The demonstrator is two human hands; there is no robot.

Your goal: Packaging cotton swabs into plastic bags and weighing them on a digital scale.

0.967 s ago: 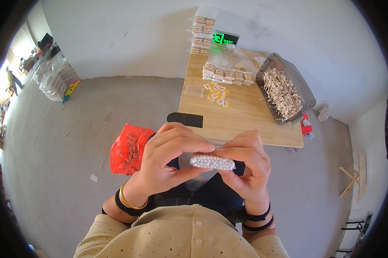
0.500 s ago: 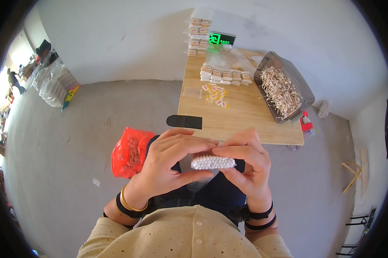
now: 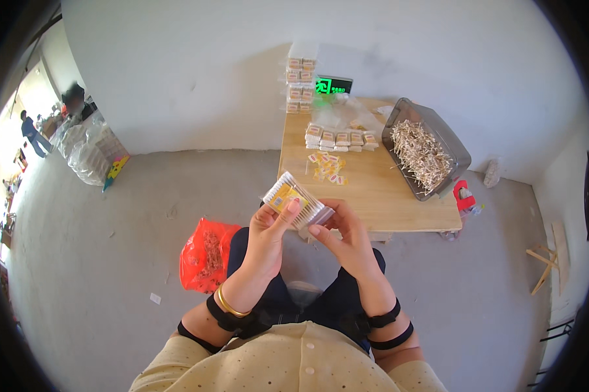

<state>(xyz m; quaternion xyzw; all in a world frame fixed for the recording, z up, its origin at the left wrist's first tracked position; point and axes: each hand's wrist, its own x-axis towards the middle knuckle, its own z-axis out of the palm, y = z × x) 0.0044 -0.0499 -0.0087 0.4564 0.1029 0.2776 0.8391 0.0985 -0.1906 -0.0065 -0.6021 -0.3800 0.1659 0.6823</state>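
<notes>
Head view showed both hands on one small pack (image 3: pixel 293 196) of cotton swabs, held up before the body, tilted, its far end leaning left. It overlapped the near left corner of the table (image 3: pixel 373 206) in view; whether it hung over the wood could not be told. The left hand (image 3: pixel 263 240) gripped it firmly, thumb flat on the yellow label (image 3: pixel 283 197) and fingers behind. The right hand (image 3: pixel 353 247) was drawn narrow, thumb and fingers pinching the near right end, where clear film stuck out. A gold bangle (image 3: pixel 229 303) circled the left wrist, and black straps (image 3: pixel 391 336) wrapped both forearms. Beyond the hands, loose labels (image 3: pixel 327 168) lay scattered on the left part of the table. Just past them stood a row of packs (image 3: pixel 340 139), with clear film (image 3: pixel 347 111) behind it. A tall stack (image 3: pixel 300 88) of bagged packs rose at the far left corner, beside a lit green sign (image 3: pixel 334 85). On the right side sat a grey bin (image 3: pixel 460 145), its loose swabs (image 3: pixel 420 157) heaped inside. A red bag (image 3: pixel 203 256) rested by the left leg, near a white scrap (image 3: pixel 155 298) on the floor (image 3: pixel 138 215). At the far left, wrapped bundles (image 3: pixel 85 153) stood by the wall, and a person (image 3: pixel 33 134) was visible beyond.
</notes>
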